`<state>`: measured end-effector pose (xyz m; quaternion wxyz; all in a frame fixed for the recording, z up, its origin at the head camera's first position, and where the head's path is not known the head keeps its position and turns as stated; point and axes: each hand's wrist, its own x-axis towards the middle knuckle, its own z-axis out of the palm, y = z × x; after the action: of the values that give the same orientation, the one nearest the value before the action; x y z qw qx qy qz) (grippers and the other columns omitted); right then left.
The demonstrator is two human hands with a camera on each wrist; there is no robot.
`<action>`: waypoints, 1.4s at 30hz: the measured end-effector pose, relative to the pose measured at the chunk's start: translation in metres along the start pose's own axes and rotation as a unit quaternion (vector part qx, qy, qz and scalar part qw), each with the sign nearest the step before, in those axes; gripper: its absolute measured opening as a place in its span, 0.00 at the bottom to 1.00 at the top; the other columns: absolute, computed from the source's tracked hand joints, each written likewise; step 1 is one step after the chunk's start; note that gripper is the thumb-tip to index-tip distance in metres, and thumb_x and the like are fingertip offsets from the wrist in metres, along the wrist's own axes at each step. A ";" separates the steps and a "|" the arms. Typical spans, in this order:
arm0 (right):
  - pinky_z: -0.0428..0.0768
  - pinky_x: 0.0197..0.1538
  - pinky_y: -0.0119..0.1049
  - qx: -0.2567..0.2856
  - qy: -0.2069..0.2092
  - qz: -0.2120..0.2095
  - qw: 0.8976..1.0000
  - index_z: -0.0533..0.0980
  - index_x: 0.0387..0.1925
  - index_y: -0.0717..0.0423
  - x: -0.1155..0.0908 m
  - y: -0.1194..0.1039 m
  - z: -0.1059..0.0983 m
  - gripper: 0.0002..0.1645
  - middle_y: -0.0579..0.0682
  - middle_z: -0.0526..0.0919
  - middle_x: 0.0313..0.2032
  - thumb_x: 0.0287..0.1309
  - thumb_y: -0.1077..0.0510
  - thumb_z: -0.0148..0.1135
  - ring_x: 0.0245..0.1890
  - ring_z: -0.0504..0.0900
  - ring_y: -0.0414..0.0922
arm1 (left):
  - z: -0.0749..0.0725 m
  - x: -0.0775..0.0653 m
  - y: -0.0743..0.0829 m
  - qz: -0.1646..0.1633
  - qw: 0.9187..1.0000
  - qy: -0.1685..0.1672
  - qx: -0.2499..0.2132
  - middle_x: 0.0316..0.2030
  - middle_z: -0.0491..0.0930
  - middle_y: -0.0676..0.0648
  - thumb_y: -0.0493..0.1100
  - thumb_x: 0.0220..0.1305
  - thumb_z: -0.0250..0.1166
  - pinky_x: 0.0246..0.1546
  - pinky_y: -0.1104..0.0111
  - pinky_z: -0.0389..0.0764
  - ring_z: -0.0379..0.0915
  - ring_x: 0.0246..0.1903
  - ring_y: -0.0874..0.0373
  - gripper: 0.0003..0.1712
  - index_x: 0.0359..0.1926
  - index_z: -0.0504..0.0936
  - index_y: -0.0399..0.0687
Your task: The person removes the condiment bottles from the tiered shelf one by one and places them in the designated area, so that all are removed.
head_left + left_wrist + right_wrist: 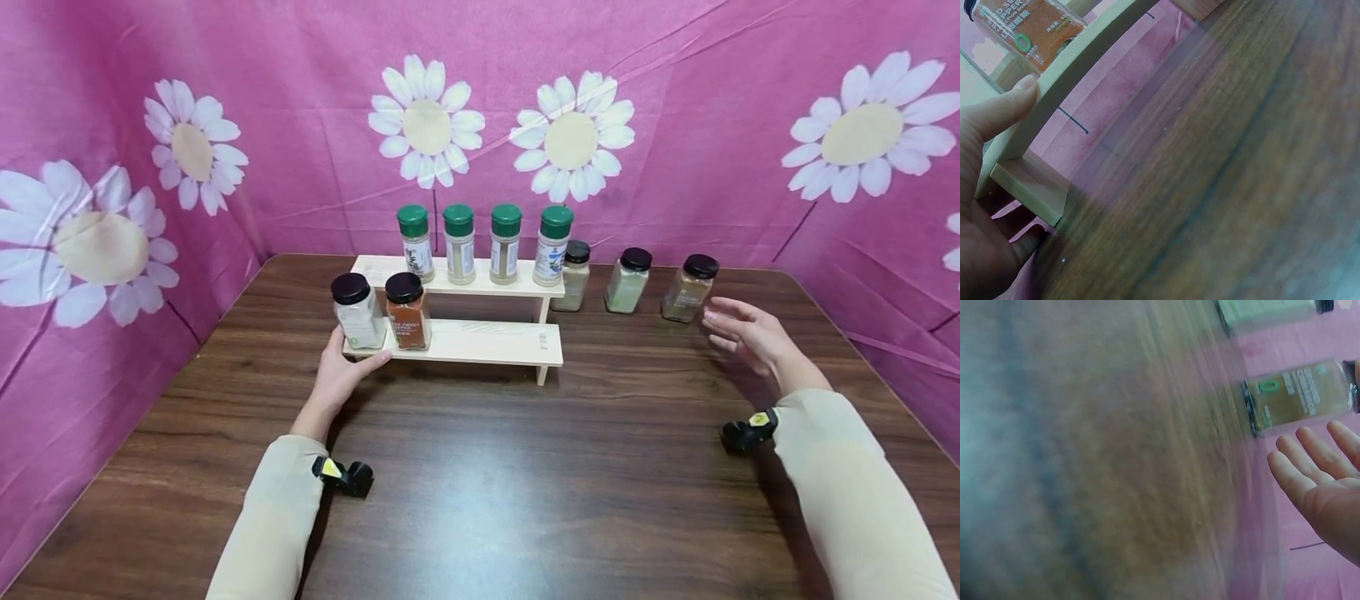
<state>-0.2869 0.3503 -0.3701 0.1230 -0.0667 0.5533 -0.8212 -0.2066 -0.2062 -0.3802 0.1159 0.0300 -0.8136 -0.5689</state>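
The left hand [339, 379] grips the left end of the lower shelf of the wooden rack [487, 340]; its thumb [1010, 109] lies on the front edge, apart from the other fingers, which are bent below and behind near the end leg [1032, 187]. The right hand [750, 337] has its fingers nearly straight and slightly apart, holding nothing, just beside the brown jar [684, 296]; whether a fingertip meets that jar I cannot tell. The rack extends rightward from the left thumb, its long axis running sideways before the person, the lower step in front. Just above that thumb, the white jar [362, 323] and orange-red jar [409, 323] stand on the lower shelf, long axes upright, black caps up. Farther back from the left fingers, four green-capped shakers [460, 250] stand upright on the upper shelf. The brown jar is upright too, black cap up, left of the right fingertips; beyond it, farther left of them, stand the pale green jar [627, 287] and another black-capped jar [571, 287].
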 end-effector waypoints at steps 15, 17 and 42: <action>0.73 0.42 0.35 -0.032 -0.050 -0.065 0.996 0.69 0.51 0.62 -0.019 0.000 0.033 0.22 0.52 0.77 0.42 0.54 0.74 0.47 0.42 0.75 0.44 | 0.001 0.009 -0.019 -0.001 1.000 0.005 -0.002 0.54 0.61 0.41 0.42 0.42 0.70 0.55 0.62 0.51 0.53 0.54 0.52 0.45 0.60 0.55 0.41; 0.73 0.43 0.35 -0.034 -0.063 -0.072 0.995 0.68 0.52 0.63 -0.021 0.000 0.039 0.22 0.53 0.76 0.43 0.54 0.75 0.46 0.43 0.75 0.45 | 0.001 0.009 -0.018 -0.001 1.000 0.005 -0.003 0.54 0.61 0.40 0.42 0.42 0.70 0.55 0.62 0.51 0.53 0.54 0.52 0.45 0.60 0.55 0.41; 0.68 0.49 0.36 -0.229 -0.170 -0.130 0.950 0.54 0.61 0.63 -0.007 0.034 0.042 0.31 0.65 0.60 0.57 0.55 0.72 0.47 0.54 0.64 0.50 | 0.000 0.000 -0.001 0.009 1.000 0.008 -0.019 0.53 0.62 0.36 0.34 0.43 0.68 0.55 0.61 0.51 0.54 0.53 0.48 0.42 0.58 0.56 0.35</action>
<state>-0.2652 0.3030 -0.3850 0.0892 -0.3031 0.6838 -0.6577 -0.2068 -0.2066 -0.3812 0.1282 0.0249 -0.8021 -0.5827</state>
